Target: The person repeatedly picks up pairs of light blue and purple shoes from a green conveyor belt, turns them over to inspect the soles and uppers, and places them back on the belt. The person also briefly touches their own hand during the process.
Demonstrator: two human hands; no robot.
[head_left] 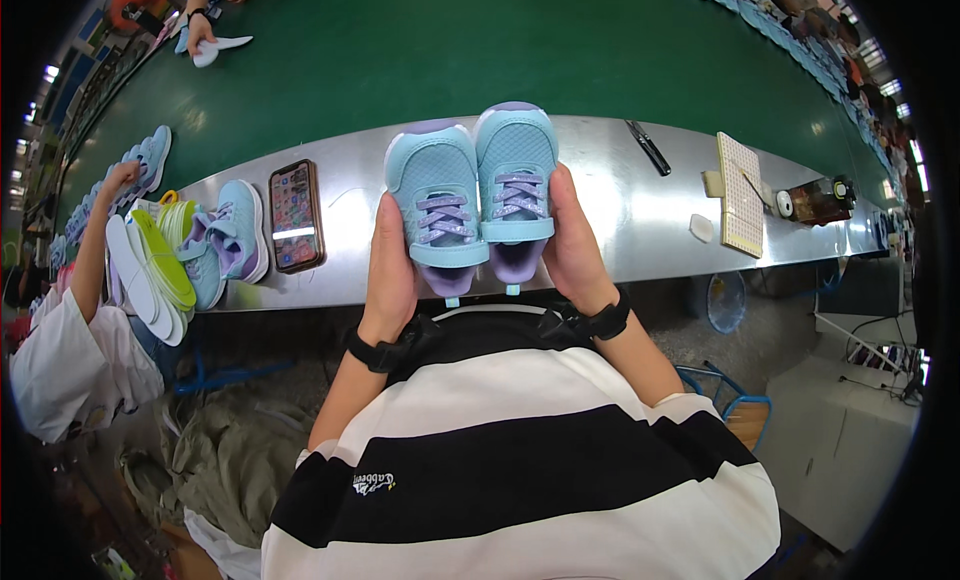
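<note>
Two light-blue children's sneakers with purple laces and toe tips are held side by side over the metal table edge, toes pointing away from me. My left hand (392, 260) grips the left sneaker (433, 180) along its outer side, with the thumb on top and the fingers mostly hidden beneath. On the other side, my right hand (578, 242) holds the right sneaker (516, 160) the same way. Their inner sides touch or nearly touch. Each has a strap across the instep and a small pull tab at the heel.
Left of me lie a phone (296, 216), another pair of blue sneakers (240, 228) and stacked white and lime insoles (150, 270). A pen-like tool (649, 148), a notepad (741, 195) and a dark jar (822, 200) lie right. Co-workers' hands (201, 32) handle items beyond the green belt (420, 50).
</note>
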